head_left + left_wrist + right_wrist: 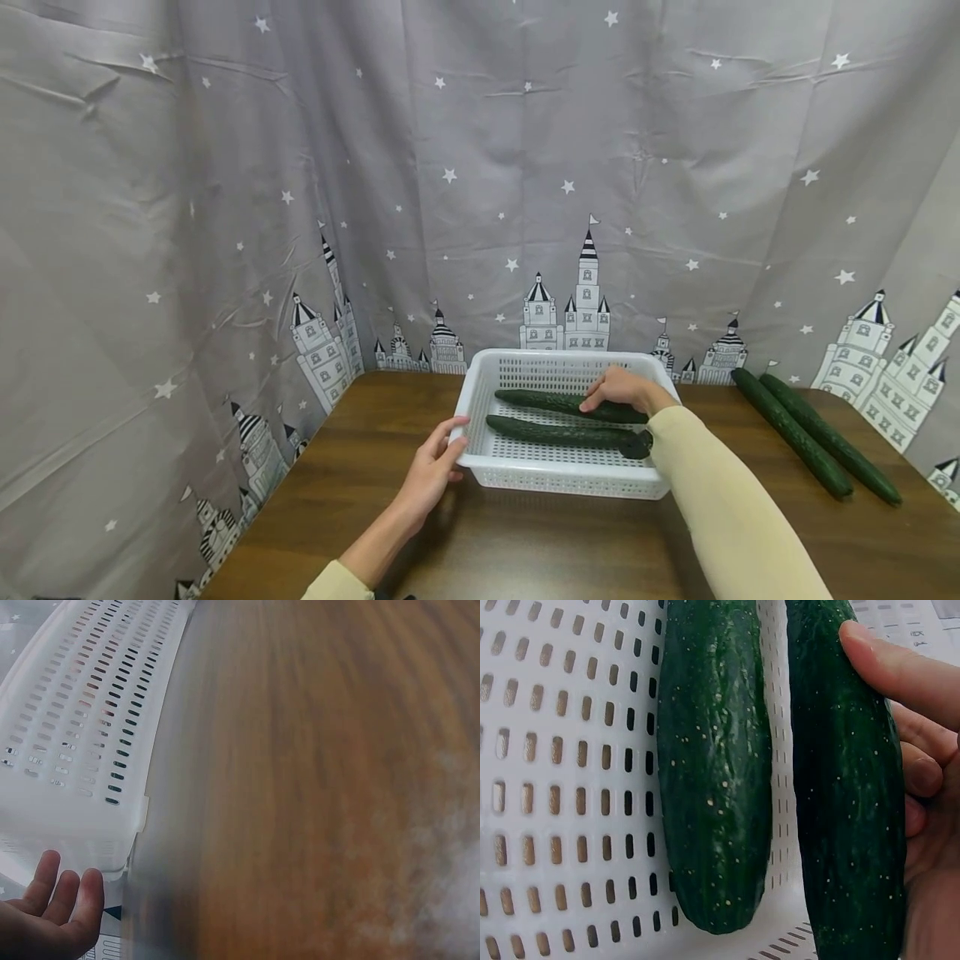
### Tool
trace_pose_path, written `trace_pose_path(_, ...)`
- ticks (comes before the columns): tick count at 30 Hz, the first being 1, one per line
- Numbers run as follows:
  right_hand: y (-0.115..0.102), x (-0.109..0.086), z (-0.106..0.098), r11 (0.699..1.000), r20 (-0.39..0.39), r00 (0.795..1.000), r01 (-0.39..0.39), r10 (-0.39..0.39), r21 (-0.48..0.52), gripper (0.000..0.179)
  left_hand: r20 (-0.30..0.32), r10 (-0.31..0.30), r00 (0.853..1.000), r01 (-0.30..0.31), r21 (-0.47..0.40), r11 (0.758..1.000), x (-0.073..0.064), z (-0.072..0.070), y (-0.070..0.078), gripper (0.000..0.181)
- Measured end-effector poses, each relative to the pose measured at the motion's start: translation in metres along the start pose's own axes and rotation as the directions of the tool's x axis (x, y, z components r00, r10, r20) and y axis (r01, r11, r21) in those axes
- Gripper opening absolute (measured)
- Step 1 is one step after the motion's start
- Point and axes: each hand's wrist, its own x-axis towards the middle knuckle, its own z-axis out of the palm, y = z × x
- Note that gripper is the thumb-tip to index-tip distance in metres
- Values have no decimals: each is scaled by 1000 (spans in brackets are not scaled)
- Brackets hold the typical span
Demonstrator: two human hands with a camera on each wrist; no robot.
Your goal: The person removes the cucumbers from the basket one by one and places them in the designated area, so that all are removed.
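Note:
My right hand (617, 389) holds the far cucumber (536, 400) inside a white plastic basket (570, 479). In the right wrist view, the thumb lies on one side of this cucumber (847, 787) and curled fingers show on the other. Beside it in the basket lies a second cucumber (551, 432), roughly parallel; its right end is partly covered by a dark object (636, 445) at my right wrist. With my left hand (433, 467) I grip the basket's left rim near the front corner. The left wrist view shows bent fingers (64, 904) by the basket's slotted side (90, 712).
Two more cucumbers (795, 433) lie side by side on the wooden table (555, 550), right of the basket. A grey curtain (480, 167) printed with castles and stars hangs behind the table and along its left side.

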Motion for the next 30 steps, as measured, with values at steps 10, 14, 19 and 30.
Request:
trace_pose_path(10, -5, -4, -6, 999, -10, 999, 39, -40, -12, 44, 3, -1, 1000, 1, -1, 1000, 0, 0, 1, 40)
trace_pose_path(14, -7, -5, -9, 998, -12, 998, 58, -58, -5, 43, -5, -12, 1000, 12, 1, 1000, 0, 1, 0, 40)
trace_pose_path(19, -8, -7, -12, 998, -7, 998, 59, -59, 13, 42, -8, -16, 1000, 16, 3, 1000, -1, 2, 1, 40)
trace_pose_path(30, -12, -11, -29, 997, -24, 997, 76, -75, 22, 48, -11, -11, 1000, 11, 1, 1000, 0, 2, -1, 39)
